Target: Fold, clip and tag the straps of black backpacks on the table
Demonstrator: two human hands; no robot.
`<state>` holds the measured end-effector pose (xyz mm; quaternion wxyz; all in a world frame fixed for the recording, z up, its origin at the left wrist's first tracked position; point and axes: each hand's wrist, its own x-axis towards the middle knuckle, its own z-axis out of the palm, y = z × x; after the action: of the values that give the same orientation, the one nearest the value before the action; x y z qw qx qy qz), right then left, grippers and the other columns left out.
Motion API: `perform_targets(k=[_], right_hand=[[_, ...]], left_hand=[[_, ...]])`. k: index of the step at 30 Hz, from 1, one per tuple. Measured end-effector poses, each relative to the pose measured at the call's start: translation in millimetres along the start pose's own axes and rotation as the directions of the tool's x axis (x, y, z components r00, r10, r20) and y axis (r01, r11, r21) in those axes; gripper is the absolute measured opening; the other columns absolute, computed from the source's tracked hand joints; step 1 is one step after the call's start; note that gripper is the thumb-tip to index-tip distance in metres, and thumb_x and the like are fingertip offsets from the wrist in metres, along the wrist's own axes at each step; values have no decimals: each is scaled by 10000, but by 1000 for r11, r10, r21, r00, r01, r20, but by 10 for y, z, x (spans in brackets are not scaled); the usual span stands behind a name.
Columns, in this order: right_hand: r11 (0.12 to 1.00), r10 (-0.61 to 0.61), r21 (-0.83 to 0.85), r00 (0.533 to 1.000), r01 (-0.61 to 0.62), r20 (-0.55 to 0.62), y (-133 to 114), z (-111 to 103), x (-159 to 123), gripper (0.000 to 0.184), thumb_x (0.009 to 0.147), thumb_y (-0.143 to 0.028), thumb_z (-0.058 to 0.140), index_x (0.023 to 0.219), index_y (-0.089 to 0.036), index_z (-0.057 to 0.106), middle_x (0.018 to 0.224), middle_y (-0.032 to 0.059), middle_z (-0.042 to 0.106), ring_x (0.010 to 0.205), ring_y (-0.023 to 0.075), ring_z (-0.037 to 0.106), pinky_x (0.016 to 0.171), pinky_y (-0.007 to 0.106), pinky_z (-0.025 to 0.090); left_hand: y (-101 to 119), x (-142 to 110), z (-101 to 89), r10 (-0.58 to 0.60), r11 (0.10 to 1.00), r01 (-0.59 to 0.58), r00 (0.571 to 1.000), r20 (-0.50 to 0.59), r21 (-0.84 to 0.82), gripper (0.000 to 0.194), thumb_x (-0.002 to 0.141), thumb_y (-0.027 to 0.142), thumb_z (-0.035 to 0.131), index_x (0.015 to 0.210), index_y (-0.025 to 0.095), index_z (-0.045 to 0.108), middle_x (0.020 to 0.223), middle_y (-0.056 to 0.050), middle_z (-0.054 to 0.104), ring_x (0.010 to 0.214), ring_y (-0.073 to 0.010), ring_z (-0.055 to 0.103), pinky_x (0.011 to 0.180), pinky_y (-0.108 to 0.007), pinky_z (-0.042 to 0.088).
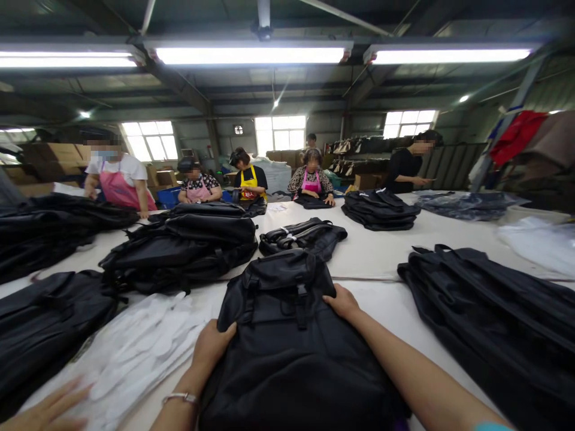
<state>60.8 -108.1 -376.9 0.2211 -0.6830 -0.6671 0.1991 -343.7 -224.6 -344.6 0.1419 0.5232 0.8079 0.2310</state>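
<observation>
A black backpack (278,359) with a top flap and two buckled straps lies on the white table in front of me. My left hand (212,342) grips its left side, thumb on top and the other fingers hidden behind the edge. On the opposite side, near the flap, my right hand (344,302) pinches the fabric with its thumb over the edge. Just beyond the top of the bag lies another black backpack (305,236) with its straps up and white pieces on them.
Another person's hand (58,407) rests by white plastic bags (144,335) at lower left. Black backpacks lie in stacks left (184,251) and right (494,305). Several people are across the table (372,257), one in a yellow apron (249,182). A white bundle (539,239) lies right.
</observation>
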Motion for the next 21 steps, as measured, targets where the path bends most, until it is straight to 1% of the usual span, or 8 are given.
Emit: perform_targets(k=[5, 7, 9, 12, 14, 17, 19, 21], right_hand=[[999, -8, -35, 1000, 7, -7, -98, -40, 273, 448, 804, -440, 618, 1168, -179, 604, 1124, 116, 679, 1046, 269, 622, 825, 330, 457], [998, -6, -57, 1000, 5, -4, -137, -73, 277, 453, 817, -458, 599, 1165, -168, 609, 1128, 130, 677, 1053, 278, 622, 830, 338, 459], [996, -1, -84, 1000, 1, 2, -151, -99, 194, 456, 837, -481, 567, 1158, -160, 606, 1128, 144, 675, 1059, 285, 622, 836, 349, 461], [992, 15, -125, 1000, -13, 21, -108, -99, -113, 452, 850, -511, 538, 1093, -137, 609, 1091, 175, 678, 1034, 302, 634, 825, 368, 465], [988, 26, -153, 999, -20, 35, -48, -75, -413, 448, 854, -529, 525, 1046, -132, 604, 1057, 191, 681, 1007, 312, 643, 813, 378, 467], [982, 14, -191, 998, -3, 58, 35, -67, -880, 440, 879, -528, 481, 1057, -138, 579, 1036, 196, 677, 978, 318, 649, 805, 387, 464], [983, -21, -179, 997, 34, 75, 63, -121, -1118, 429, 892, -503, 469, 1091, -136, 564, 1056, 190, 672, 984, 313, 643, 822, 383, 459], [990, -69, -118, 993, 80, 94, 75, -220, -1266, 430, 889, -464, 486, 1148, -127, 552, 1117, 179, 658, 1031, 299, 624, 867, 367, 451]], left_hand=[[122, 274, 84, -26, 1000, 26, 999, 29, 14, 541, 748, 581, 525, 972, 96, 611, 1012, -232, 687, 990, -382, 642, 805, -413, 486], [150, 296, 61, -37, 999, 36, 998, 45, 15, 544, 747, 581, 531, 973, 94, 617, 1041, -238, 683, 1014, -382, 638, 819, -413, 485], [130, 238, 14, -49, 999, 48, 997, 56, 14, 543, 733, 590, 551, 942, 95, 626, 1043, -246, 684, 1022, -377, 641, 826, -405, 487], [-17, -31, -89, -48, 999, 47, 995, 89, 9, 540, 709, 612, 574, 891, 107, 633, 999, -230, 699, 999, -364, 656, 826, -390, 491], [-168, -299, -165, -23, 1000, 23, 994, 110, 3, 549, 718, 641, 550, 886, 124, 629, 956, -200, 710, 964, -355, 666, 815, -390, 492], [-360, -691, -271, -1, 1000, 1, 994, 113, 3, 579, 739, 681, 502, 906, 139, 621, 922, -173, 708, 940, -353, 665, 803, -399, 488], [-407, -860, -330, -11, 1000, 10, 993, 118, 10, 600, 743, 695, 490, 917, 137, 625, 929, -171, 704, 947, -354, 658, 811, -403, 484], [-397, -936, -372, -14, 1000, 13, 992, 127, 11, 637, 750, 698, 482, 965, 118, 632, 988, -182, 696, 987, -352, 645, 843, -404, 477]])
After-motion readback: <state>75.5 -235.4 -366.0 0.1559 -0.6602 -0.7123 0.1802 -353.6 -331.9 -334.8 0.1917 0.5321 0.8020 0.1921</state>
